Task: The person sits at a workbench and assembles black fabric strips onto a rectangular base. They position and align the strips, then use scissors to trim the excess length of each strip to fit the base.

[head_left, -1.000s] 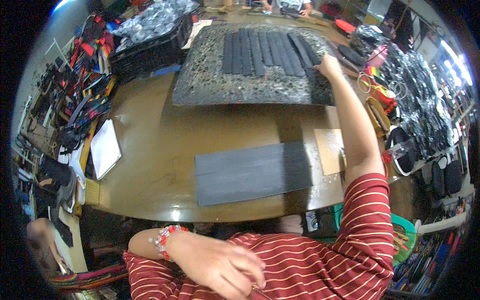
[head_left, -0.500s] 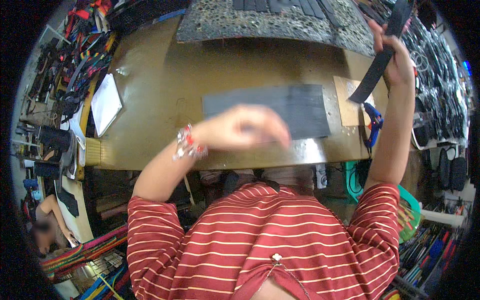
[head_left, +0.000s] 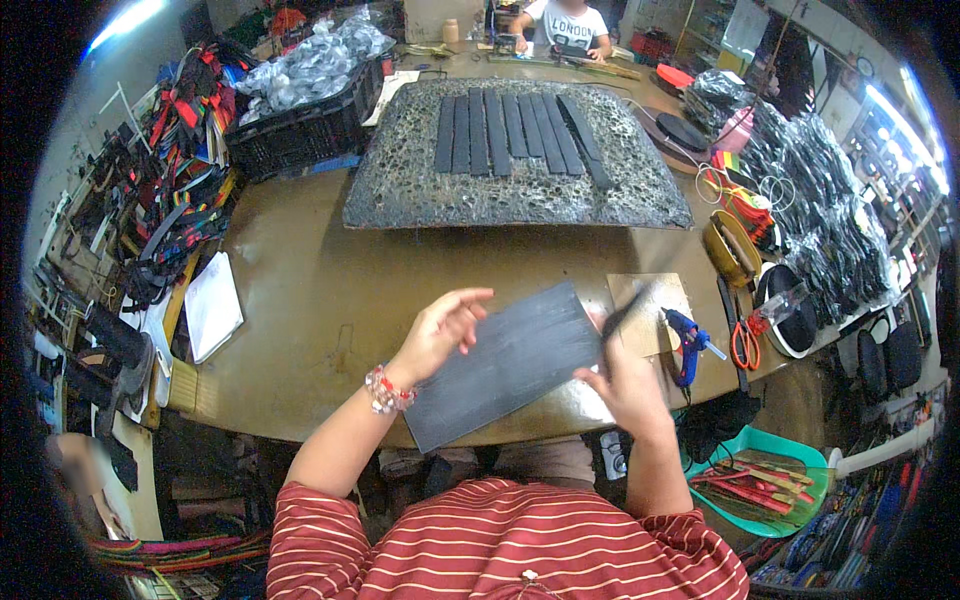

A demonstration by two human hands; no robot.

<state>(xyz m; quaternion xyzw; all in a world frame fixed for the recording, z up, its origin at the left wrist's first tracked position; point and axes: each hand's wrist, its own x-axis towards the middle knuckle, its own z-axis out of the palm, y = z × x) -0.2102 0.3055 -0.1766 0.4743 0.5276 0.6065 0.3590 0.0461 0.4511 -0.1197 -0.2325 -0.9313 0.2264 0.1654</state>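
A dark grey flat rectangular sheet (head_left: pixel 510 365) lies slanted on the table, its near left corner reaching over the front edge. My left hand (head_left: pixel 440 335), with a beaded bracelet at the wrist, is over the sheet's left part, fingers apart and holding nothing. Beside the sheet's right end is my right hand (head_left: pixel 632 385), closed on a black strip (head_left: pixel 632 308) that is smeared by motion. Several similar strips lie side by side on a rough speckled slab (head_left: pixel 400 200) farther back.
A blue glue gun (head_left: pixel 686 345) rests by a tan board (head_left: pixel 655 290); orange-handled scissors (head_left: pixel 745 345) lie right of it. White papers (head_left: pixel 213 308) are at the left. A black crate (head_left: pixel 300 135) and plastic-wrapped goods (head_left: pixel 820 200) flank the slab. Another person (head_left: pixel 565 28) sits at the far end.
My right hand has come from the far right, strip in hand, to the sheet's right end. The sheet has turned aslant. The view has tilted up, showing more of the room.
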